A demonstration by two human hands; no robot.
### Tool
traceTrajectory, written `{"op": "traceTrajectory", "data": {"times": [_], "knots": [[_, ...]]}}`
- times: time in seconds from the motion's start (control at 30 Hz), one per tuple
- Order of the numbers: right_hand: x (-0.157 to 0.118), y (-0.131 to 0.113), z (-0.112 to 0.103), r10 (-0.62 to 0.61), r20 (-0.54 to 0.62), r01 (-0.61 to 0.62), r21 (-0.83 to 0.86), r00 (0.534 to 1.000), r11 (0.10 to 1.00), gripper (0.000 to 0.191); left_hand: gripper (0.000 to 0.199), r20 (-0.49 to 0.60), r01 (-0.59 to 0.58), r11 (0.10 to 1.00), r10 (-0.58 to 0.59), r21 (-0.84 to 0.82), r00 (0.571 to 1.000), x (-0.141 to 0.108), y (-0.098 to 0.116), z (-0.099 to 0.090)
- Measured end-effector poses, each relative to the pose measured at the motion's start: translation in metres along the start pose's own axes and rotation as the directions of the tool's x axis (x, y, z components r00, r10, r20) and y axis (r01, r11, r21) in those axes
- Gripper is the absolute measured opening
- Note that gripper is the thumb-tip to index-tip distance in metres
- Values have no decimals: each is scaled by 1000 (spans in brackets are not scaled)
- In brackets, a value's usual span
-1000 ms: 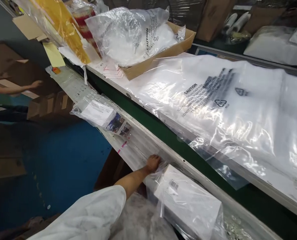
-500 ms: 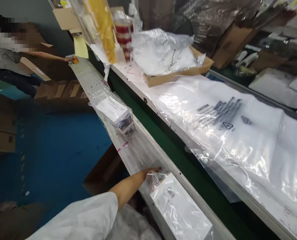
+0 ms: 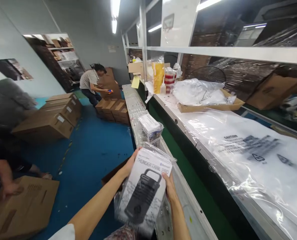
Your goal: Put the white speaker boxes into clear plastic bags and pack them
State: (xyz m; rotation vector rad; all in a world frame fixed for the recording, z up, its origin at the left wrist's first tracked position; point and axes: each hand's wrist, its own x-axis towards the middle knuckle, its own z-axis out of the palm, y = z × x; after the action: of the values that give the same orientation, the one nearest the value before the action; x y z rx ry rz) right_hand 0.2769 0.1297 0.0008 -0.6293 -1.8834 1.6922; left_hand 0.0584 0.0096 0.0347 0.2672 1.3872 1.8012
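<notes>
A white product box [image 3: 144,190] in a clear plastic bag, printed with a black speaker-like device, is tilted up in front of me. My left hand [image 3: 132,163] grips its upper left edge. Around the right edge my right hand [image 3: 169,186] is wrapped, thumb on the printed front. Just beyond lies another bagged white box [image 3: 149,123] on the narrow metal ledge [image 3: 184,203]. The fingers behind the held box are hidden.
Large clear bags with caution print [image 3: 258,146] cover the bench at right. A shallow carton [image 3: 208,106] and tape rolls [image 3: 170,80] stand farther back. At left are cartons [image 3: 58,115], a co-worker [image 3: 92,83] and another person's hand [image 3: 10,188] on a carton [image 3: 35,200].
The nearer bagged box has come up off the ledge and is now held in both hands, its printed front showing. My right hand has come into view. The camera has tilted up.
</notes>
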Motion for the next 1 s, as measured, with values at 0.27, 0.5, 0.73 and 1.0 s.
{"op": "traceTrajectory", "data": {"times": [0.27, 0.5, 0.73, 1.0], "knots": [[42, -32, 77, -202, 105, 228, -419, 974, 879, 111, 53, -330, -231, 930, 322, 286, 887, 6, 71, -62], [109, -27, 132, -308, -42, 232, -565, 951, 792, 67, 38, -300, -297, 909, 382, 292, 874, 107, 108, -86], [156, -34, 163, -306, -121, 163, -636, 944, 754, 47, 48, -355, -301, 900, 405, 314, 842, 205, 116, -92], [284, -129, 93, -218, -203, -87, -890, 954, 448, 95, 64, -479, -135, 947, 267, 292, 836, 192, 68, -100]]}}
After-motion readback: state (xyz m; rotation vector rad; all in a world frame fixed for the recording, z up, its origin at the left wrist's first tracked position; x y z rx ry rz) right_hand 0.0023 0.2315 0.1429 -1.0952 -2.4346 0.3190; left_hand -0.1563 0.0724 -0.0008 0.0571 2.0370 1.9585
